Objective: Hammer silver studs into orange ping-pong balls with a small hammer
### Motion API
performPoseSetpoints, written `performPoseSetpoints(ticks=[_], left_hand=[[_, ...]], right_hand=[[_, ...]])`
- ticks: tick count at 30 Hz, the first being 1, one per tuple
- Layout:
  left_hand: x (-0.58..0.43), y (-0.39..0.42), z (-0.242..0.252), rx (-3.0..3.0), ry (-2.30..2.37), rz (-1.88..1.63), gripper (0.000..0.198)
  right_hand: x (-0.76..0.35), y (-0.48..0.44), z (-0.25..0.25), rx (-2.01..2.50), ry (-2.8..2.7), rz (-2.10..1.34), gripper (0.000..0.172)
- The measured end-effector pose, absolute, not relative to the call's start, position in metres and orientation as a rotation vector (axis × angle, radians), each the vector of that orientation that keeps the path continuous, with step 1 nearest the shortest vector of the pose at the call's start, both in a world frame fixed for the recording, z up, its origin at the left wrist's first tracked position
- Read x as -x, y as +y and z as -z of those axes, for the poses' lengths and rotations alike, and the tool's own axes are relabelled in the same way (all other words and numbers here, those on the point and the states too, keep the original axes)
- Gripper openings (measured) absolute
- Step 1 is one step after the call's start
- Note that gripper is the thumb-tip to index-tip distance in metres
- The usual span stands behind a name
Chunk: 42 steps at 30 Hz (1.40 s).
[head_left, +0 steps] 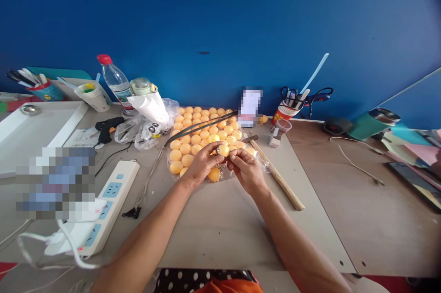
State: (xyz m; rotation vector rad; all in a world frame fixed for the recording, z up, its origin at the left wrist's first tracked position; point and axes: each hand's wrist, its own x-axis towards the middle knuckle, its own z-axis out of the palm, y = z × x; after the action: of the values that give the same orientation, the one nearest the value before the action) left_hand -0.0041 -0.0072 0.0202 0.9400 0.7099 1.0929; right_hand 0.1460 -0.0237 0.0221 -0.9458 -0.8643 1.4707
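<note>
So you've got one orange ball up between both hands, right over the front of that big batch of balls on the table. Your left hand has it, thumb and finger closed in a narrow pinch on its left side. Your right hand is nearly shut too, fingertips bunched at the ball's other edge, but I can't tell if they're gripping the ball itself or something tiny. There's a shiny spot by your left fingertips, too small to make out.

I'd call this the close-up fingertip work on a single ball, left side steadying and right side doing the fiddly bit. That's my read, anyway. For the next move I'd say light, even pressure: the ball looks smooth and could easily squirt out or dent. Mind your wrists as well, since a loose ball sits just below your hands with little bits scattered around it, easy to knock. The wooden stick lies off to your right, clear of your fingers, and the strap runs across the batch behind them.
</note>
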Motion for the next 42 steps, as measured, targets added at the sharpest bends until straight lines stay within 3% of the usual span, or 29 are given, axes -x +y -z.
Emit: performPoseSetpoints(ticks=[42], left_hand=[[0.0032, -0.0063, -0.0174, -0.987, 0.740, -1.096, 0.048]], right_hand=[[-0.1488, -0.0249, -0.0278, 0.895, -0.779, -1.558, 0.025]])
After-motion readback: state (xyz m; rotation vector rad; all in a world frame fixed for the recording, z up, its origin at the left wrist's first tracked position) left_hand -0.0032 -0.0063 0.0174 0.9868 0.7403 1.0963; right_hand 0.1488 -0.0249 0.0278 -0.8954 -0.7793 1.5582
